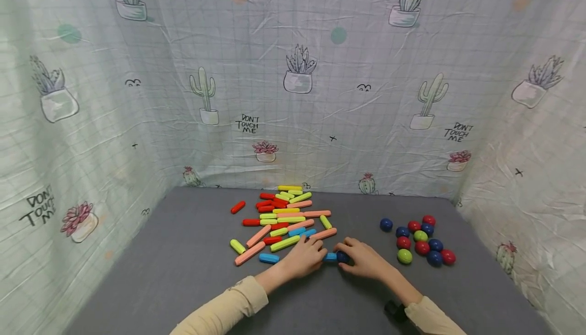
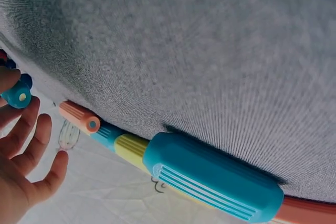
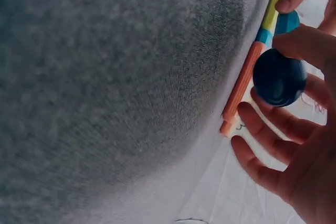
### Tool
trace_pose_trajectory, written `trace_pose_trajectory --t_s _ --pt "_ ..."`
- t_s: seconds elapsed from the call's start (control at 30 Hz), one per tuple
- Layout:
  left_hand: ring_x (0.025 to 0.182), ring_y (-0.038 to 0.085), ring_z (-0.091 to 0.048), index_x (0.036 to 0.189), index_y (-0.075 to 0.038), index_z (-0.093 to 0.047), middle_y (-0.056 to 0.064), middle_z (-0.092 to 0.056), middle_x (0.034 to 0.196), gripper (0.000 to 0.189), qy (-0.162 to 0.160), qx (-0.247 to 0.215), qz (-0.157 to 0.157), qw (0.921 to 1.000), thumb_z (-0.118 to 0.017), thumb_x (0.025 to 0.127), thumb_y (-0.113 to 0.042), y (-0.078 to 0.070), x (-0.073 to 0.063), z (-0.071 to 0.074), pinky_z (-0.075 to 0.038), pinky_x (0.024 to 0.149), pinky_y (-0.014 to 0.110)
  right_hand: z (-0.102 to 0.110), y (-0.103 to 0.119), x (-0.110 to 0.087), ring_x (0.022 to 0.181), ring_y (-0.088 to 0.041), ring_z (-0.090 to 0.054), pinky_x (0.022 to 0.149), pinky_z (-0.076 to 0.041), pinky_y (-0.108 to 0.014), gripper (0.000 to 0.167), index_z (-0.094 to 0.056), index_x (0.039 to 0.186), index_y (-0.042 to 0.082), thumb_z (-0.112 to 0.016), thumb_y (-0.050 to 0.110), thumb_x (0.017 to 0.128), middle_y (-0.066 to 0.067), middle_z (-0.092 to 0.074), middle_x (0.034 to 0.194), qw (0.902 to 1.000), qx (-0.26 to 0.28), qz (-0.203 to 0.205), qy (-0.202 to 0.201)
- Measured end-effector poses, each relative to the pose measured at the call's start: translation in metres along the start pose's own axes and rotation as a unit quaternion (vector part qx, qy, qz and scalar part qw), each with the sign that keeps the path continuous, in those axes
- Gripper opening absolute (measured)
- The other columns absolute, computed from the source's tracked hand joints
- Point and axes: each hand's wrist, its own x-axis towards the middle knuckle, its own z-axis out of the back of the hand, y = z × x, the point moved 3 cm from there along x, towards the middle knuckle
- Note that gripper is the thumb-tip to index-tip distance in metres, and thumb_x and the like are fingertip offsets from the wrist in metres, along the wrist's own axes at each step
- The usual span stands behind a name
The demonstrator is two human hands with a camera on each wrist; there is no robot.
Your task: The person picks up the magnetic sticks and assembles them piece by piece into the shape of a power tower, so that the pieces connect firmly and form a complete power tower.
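Near the table's middle, my left hand point(image 1: 305, 257) pinches a short blue ribbed stick point(image 1: 330, 256) between thumb and finger. Its round end, with a pale hole, shows in the left wrist view. My right hand point(image 1: 363, 260) holds a dark blue ball point(image 1: 342, 256) by thumb and fingers. In the right wrist view the ball point(image 3: 279, 78) sits at one end of the blue stick point(image 3: 286, 22), the two in line. The right thumb hides part of where they meet. The other fingers of both hands are spread and loosely bent.
Beyond my left hand lies a pile of red, yellow, green, orange and blue sticks point(image 1: 286, 219). A separate blue stick point(image 1: 269, 258) lies left of that hand. Several red, blue and green balls point(image 1: 422, 247) are grouped to the right. A patterned cloth point(image 1: 339, 162) hangs behind the grey table point(image 1: 183, 274).
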Motion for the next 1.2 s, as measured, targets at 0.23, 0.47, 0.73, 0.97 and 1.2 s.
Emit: trace_pose_trajectory --t_s 0.23,0.47,0.73,0.97,1.2 --pt "0.093 0.015 -0.054 0.101 -0.022 -0.061 -0.003 -0.062 0.096 0.022 0.011 -0.012 0.005 0.9999 -0.056 0.086 -0.037 -0.001 0.001 -0.003 -0.043 0.081 0.035 -0.007 -0.001 0.003 0.075 -0.008 -0.041 0.059 -0.035 -0.023 0.026 -0.056 0.099 0.022 -0.066 0.031 0.077 0.007 -0.046 0.083 0.9981 -0.059 0.0 0.018" --pt "0.086 0.013 -0.054 0.096 -0.022 -0.06 -0.004 -0.061 0.093 0.019 0.016 0.006 0.0 0.9999 -0.055 0.086 -0.037 -0.004 0.0 -0.004 -0.042 0.077 0.032 -0.007 -0.001 0.005 0.079 -0.012 -0.044 0.061 -0.038 -0.029 0.026 -0.058 0.099 0.02 -0.068 0.028 0.076 0.004 -0.051 0.088 0.9971 -0.075 0.008 0.006" --pt "0.086 0.011 -0.054 0.102 -0.021 -0.056 -0.005 -0.061 0.097 0.024 0.009 0.011 -0.022 0.9997 -0.056 0.085 -0.037 -0.009 -0.001 -0.001 -0.039 0.073 0.028 -0.005 -0.011 0.01 0.079 -0.015 -0.045 0.063 -0.041 -0.033 0.034 -0.059 0.103 0.016 -0.072 0.025 0.073 -0.001 -0.054 0.092 0.9953 -0.093 -0.011 -0.024" --pt "0.085 0.01 -0.053 0.107 -0.021 -0.056 -0.006 -0.061 0.095 0.027 -0.002 0.005 -0.07 0.9975 -0.057 0.085 -0.036 -0.014 -0.001 0.01 -0.041 0.073 0.027 -0.003 -0.011 0.017 0.088 -0.019 -0.052 0.07 -0.046 -0.039 0.036 -0.061 0.105 0.014 -0.073 0.013 0.071 -0.002 -0.061 0.1 0.9967 -0.057 0.034 -0.048" --pt "0.096 0.011 -0.05 0.12 -0.024 -0.053 -0.004 -0.055 0.108 0.041 -0.007 0.037 -0.085 0.9956 -0.051 0.085 -0.046 -0.017 -0.007 0.006 -0.043 0.077 0.026 -0.004 -0.013 0.023 0.091 -0.015 -0.052 0.074 -0.046 -0.035 0.042 -0.057 0.113 0.012 -0.071 0.014 0.073 0.0 -0.063 0.107 0.9979 -0.021 0.061 -0.002"
